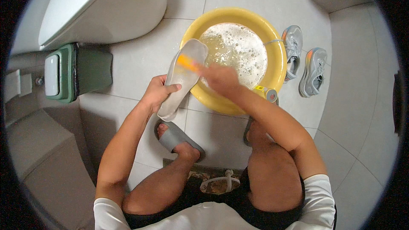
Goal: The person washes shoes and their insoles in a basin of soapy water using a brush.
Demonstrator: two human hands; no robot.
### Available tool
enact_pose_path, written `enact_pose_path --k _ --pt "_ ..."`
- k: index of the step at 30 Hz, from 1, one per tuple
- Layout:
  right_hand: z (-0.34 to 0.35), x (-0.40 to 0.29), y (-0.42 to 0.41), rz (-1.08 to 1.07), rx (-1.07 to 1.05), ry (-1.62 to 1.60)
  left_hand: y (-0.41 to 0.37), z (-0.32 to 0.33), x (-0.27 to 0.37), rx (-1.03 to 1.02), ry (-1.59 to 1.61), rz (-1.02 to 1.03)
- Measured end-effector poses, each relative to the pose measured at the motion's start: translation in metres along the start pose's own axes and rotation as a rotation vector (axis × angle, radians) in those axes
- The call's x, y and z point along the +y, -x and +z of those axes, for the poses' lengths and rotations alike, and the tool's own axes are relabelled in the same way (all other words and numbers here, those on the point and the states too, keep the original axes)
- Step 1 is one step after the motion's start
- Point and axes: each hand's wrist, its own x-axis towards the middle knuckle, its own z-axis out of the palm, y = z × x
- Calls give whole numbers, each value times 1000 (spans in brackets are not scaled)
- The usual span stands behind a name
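Note:
My left hand [157, 93] grips a pale shoe insole [175, 91] by its side, with the thumb on its face. The insole is tilted over the left rim of a yellow plastic basin [277, 59]. In my right hand [221, 79] is an orange-headed brush [188, 63], blurred, lying across the upper part of the insole. Its bristles are hidden. Foamy, cloudy water [241, 49] with bubbles fills the basin's bottom.
Two grey sneakers [292, 51] rest on the tiles right of the basin. A yellow-and-grey object [268, 94] sits at its near right rim. A green bin [76, 73] and a white curved fixture [127, 9] stand left. My slippered foot [177, 140] is below the insole.

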Motion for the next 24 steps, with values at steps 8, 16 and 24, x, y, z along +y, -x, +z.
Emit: enact_pose_path --k 8,16,24 --pt "-7 -6 -6 5 -116 -26 12 0 5 32 7 -6" --pt "14 70 21 809 -60 -312 21 24 18 49 -3 23" --pt "-18 -50 11 66 -179 -347 19 6 0 98 -7 -53"
